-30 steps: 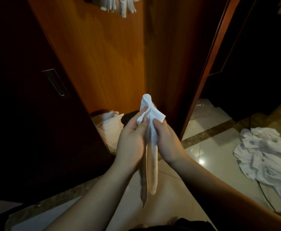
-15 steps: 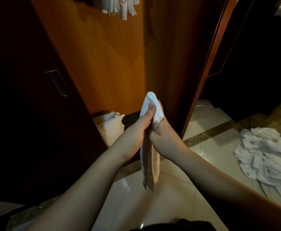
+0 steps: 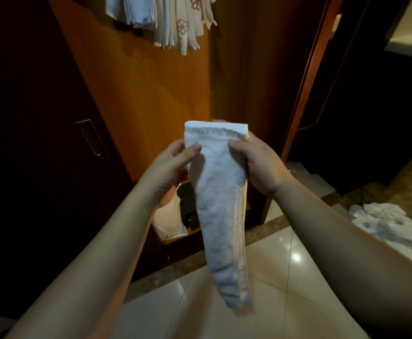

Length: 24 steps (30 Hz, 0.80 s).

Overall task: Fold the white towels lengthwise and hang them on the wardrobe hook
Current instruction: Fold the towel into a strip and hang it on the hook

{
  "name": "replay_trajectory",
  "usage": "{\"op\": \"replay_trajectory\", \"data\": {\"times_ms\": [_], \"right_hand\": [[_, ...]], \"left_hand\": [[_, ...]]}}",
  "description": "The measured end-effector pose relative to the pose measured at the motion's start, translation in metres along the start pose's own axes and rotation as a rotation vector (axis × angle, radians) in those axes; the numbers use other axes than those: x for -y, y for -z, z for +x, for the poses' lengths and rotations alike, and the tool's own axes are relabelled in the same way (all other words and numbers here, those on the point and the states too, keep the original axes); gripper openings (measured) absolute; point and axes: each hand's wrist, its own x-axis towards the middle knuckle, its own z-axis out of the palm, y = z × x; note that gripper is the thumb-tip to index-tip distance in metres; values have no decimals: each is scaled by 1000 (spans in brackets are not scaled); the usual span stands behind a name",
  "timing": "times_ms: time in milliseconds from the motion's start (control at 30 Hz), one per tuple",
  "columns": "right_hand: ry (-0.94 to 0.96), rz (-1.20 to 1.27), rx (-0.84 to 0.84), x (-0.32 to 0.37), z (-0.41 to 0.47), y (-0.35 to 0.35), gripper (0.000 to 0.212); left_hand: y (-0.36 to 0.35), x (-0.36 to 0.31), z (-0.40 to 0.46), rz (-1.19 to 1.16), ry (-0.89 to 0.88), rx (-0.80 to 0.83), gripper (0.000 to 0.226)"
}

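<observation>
Towel point(image 3: 220, 204), folded into a long narrow strip, hangs down in front of the wardrobe point(image 3: 151, 99). Left hand point(image 3: 173, 165) and right hand point(image 3: 258, 162) each pinch it near its top edge, thumb in front. Other towels point(image 3: 165, 20) hang above; a white pile point(image 3: 391, 223) lies on the floor point(image 3: 285, 277).

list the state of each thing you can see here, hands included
towel: folded into a long strip, held up by its top edge, hanging free
left hand: pinches the towel's top left edge
right hand: grips the towel's top right edge
hung towels: hanging in a bunch against the wardrobe
pile: crumpled on the floor, unfolded
wardrobe door: open
</observation>
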Motion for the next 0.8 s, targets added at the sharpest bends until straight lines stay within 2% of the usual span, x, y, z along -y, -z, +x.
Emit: {"op": "replay_trajectory", "data": {"times_ms": [67, 133, 267, 367, 400, 433, 567, 700, 800], "right_hand": [[26, 35, 24, 15, 8, 1, 40], [53, 51, 34, 26, 14, 3, 41], [80, 135, -16, 24, 18, 16, 40], [-28, 48, -128, 0, 11, 24, 89], [-90, -13, -133, -11, 7, 23, 97], [-138, -95, -129, -23, 4, 22, 94], [-232, -351, -122, -60, -1, 13, 43], [-186, -417, -113, -64, 2, 11, 35], [-86, -476, -136, -61, 5, 10, 21]], "left_hand": [[5, -9, 7, -64, 1, 129, 76], [1, -20, 9, -65, -33, 183, 60], [-15, -43, 12, -130, -143, 123, 48], [-23, -58, 11, -213, -169, 95, 39], [-25, -64, 11, -215, -169, 78, 35], [-27, -69, 11, -208, -172, 51, 31], [-31, -92, 14, -147, -198, -10, 23], [-28, -113, 21, -96, -205, -24, 23], [-26, -127, 26, -116, -186, -28, 27]]}}
